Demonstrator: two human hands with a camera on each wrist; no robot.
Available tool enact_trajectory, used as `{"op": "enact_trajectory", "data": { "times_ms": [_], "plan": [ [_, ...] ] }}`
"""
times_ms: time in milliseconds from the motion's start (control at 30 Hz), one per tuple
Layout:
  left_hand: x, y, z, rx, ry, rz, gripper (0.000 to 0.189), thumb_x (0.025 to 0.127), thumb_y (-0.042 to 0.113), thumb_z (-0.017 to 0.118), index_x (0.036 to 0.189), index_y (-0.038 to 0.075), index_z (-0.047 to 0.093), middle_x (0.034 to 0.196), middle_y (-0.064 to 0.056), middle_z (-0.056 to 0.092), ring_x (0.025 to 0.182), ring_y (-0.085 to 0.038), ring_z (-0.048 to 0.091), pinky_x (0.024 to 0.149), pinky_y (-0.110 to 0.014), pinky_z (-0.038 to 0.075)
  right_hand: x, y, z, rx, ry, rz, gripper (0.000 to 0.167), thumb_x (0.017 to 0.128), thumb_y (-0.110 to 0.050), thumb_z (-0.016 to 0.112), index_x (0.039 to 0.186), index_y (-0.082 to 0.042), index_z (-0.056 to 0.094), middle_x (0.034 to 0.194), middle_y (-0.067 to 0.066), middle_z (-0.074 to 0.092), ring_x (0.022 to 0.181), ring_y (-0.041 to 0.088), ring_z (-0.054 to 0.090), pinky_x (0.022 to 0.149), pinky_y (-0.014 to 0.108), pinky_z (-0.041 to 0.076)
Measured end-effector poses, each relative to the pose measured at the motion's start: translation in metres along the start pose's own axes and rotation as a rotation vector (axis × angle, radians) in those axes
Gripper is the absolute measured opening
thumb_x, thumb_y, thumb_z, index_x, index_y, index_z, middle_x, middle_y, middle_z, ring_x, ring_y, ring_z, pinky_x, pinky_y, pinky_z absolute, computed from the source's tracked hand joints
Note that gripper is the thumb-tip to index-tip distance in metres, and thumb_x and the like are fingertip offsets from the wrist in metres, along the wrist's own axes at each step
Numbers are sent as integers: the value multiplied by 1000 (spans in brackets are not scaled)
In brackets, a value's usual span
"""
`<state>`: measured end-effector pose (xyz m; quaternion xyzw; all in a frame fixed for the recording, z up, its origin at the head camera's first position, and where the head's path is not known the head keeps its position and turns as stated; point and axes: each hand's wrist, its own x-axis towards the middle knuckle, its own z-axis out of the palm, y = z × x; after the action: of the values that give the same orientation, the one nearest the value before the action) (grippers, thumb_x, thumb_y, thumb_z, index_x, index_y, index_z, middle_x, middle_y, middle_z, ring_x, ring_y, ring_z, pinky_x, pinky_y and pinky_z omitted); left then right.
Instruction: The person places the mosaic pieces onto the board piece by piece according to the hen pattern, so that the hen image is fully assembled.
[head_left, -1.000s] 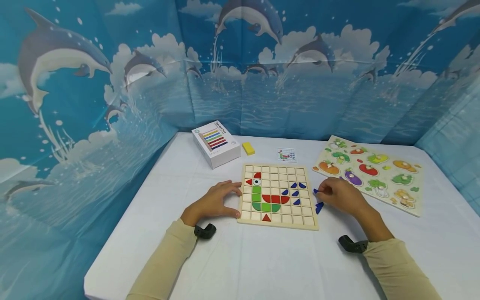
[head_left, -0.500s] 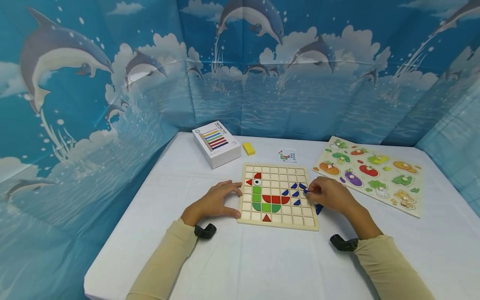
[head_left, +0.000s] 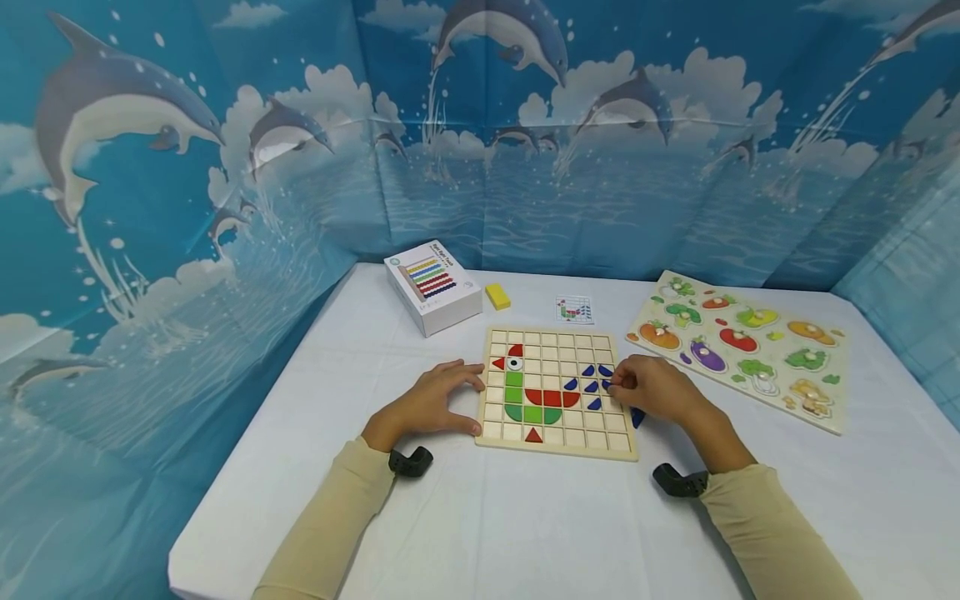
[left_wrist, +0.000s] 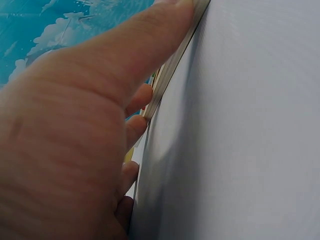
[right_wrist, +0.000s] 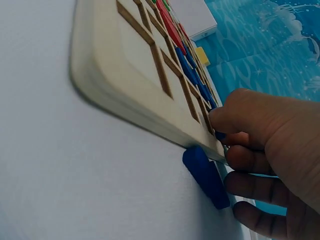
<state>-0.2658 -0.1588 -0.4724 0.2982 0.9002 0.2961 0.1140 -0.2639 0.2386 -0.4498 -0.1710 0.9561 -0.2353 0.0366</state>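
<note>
A square wooden grid board [head_left: 555,452] lies on the table, its cells holding red, green and blue pieces that form a bird. Along the board's left edge, my left hand [head_left: 427,402] touches the side with thumb and fingertips, fingers loosely bent. My right hand [head_left: 660,390] pinches a small blue half-round piece [head_left: 606,384] between thumb and finger at a cell in the right-hand column; the thumb covers most of it in the right wrist view. Beneath that hand, another loose blue piece [right_wrist: 206,177] lies on the cloth beside the board's edge.
Behind the board are a white box [head_left: 433,287], a yellow block [head_left: 497,297] and a small pattern card [head_left: 574,310] picturing a bird. A vegetable puzzle board [head_left: 750,350] lies at the right. A dolphin-print curtain [head_left: 525,208] stands around the table's back.
My right hand has moved left from beside the board, bringing a blue piece over the rim to a right-column cell. My left hand has stayed at the left edge.
</note>
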Motion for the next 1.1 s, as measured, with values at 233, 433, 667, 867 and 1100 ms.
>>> {"op": "enact_trajectory", "data": {
  "times_ms": [233,433,667,867,1100],
  "plan": [
    [0,-1,0,-3,-4,-4,58,77,51,86,125,30,60,159,12,38,151,-20,19,119,-51,17,2,-1,-2,25,-32,21,12,89,-19,77,89,-10,69,74,-2,57,68,16,53,59,30,47],
    [1,-2,0,8,-4,-1,59,77,52,86,125,30,61,159,11,38,151,-21,19,119,-51,17,2,-1,-3,29,-32,10,12,89,-17,77,89,-10,69,73,-2,57,68,16,53,59,30,47],
    [1,-2,1,4,-5,-5,59,77,52,86,125,29,61,159,11,38,151,-21,19,119,-52,17,-4,3,-4,58,-20,-14,7,91,-13,74,95,-9,70,78,-2,61,72,16,55,64,30,50],
    [1,-2,0,8,-4,-6,59,77,51,86,125,29,61,159,11,38,151,-21,19,119,-52,18,-18,14,-13,81,-31,-12,9,93,-9,69,102,-8,70,86,-3,63,80,18,56,73,33,53],
    [2,-3,2,-3,-2,-9,59,76,52,86,125,29,61,159,11,38,151,-21,19,118,-53,18,-37,28,-17,69,-76,-69,16,86,-5,75,101,-11,70,95,-5,65,89,16,58,84,36,55]
  ]
}}
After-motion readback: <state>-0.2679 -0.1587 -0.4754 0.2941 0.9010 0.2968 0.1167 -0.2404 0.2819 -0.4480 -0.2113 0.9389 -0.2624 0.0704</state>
